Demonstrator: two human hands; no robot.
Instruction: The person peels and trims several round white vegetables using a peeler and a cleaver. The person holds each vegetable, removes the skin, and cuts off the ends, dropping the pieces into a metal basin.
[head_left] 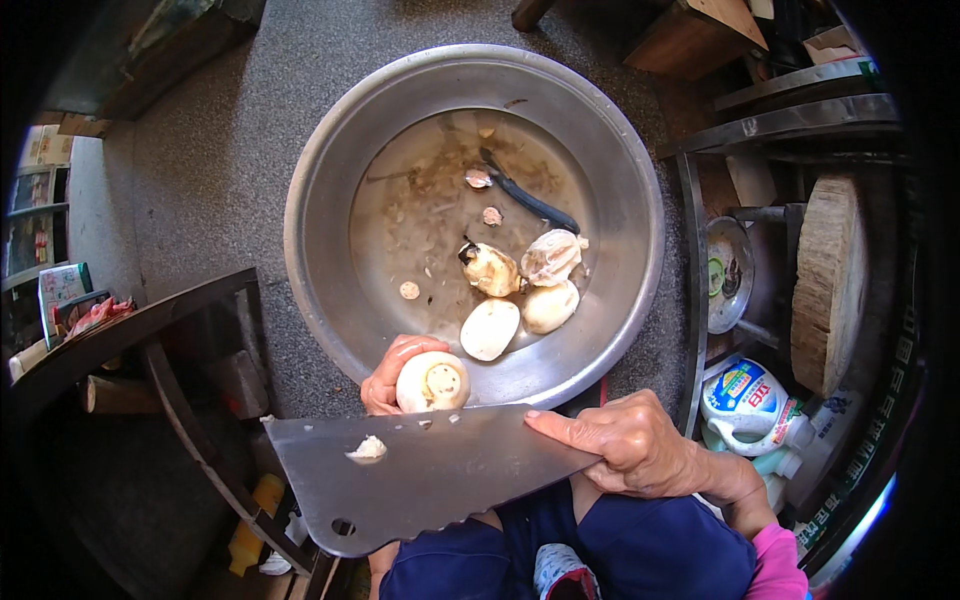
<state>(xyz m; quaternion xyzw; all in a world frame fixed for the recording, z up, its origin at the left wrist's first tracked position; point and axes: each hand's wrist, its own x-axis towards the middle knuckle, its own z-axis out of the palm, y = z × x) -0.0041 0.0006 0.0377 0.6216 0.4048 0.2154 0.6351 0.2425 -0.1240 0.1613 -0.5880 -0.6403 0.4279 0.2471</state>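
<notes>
Below the near rim of a wide metal basin point(310, 230), my left hand point(385, 376) is closed around a pale, peeled lotus root point(418, 388). Its cut end, dotted with small holes, faces up. My right hand point(640, 445) grips a broad cleaver point(430, 480), its handle hidden in the palm and the index finger stretched along the blade. The blade lies across the view in front of the lotus root; I cannot tell whether they touch. A white scrap point(369, 449) sticks to the blade. Several other pale lotus root pieces point(490, 330) lie in the basin.
Murky water point(420, 200) in the basin holds small cut slices point(409, 290) and a dark, curved, handle-like thing point(535, 203). To the right, a metal rack point(692, 290) stands by a thick wooden board point(825, 290) and a white detergent jug point(745, 405). A dark-edged wooden stand point(150, 320) is at left.
</notes>
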